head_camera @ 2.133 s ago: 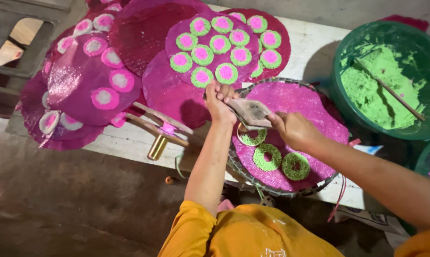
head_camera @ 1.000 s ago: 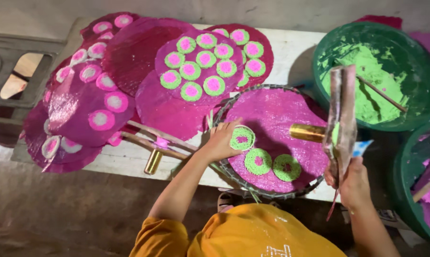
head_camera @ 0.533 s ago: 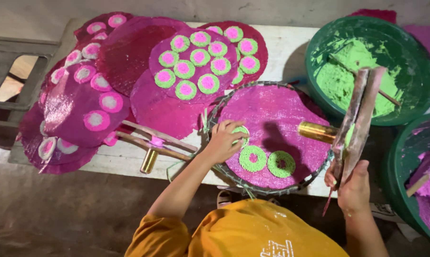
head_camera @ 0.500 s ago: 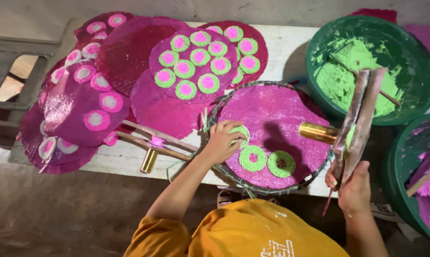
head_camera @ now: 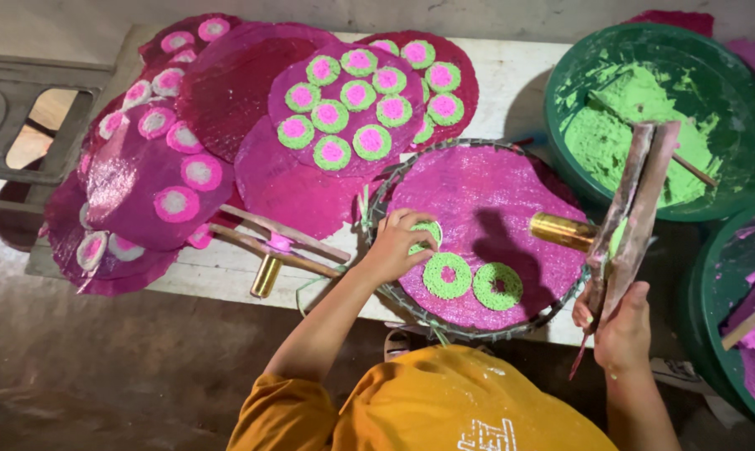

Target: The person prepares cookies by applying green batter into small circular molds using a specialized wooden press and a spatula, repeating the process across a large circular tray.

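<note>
Left hand (head_camera: pixel 394 246) is down on the magenta sheet (head_camera: pixel 494 200), fingertips curled over a green ring (head_camera: pixel 428 233) at the sheet's near-left side — pressing on it rather than lifting it, as far as the view shows. Two more green rings (head_camera: pixel 447 276) sit just beside it, in a row to the right. The sheet lies on a round wire rack (head_camera: pixel 377 196) on the pale bench (head_camera: pixel 511 75). Right hand (head_camera: pixel 618 330) is closed firmly around a wooden press tool (head_camera: pixel 632 209), held upright off the rack's right edge, its brass cylinder (head_camera: pixel 563 231) pointing in over the sheet. Beyond it, a green tub (head_camera: pixel 732 100) of green paste. Left of the rack, finished magenta sheets (head_camera: pixel 344 108) dotted with rings overlap in a pile.
</note>
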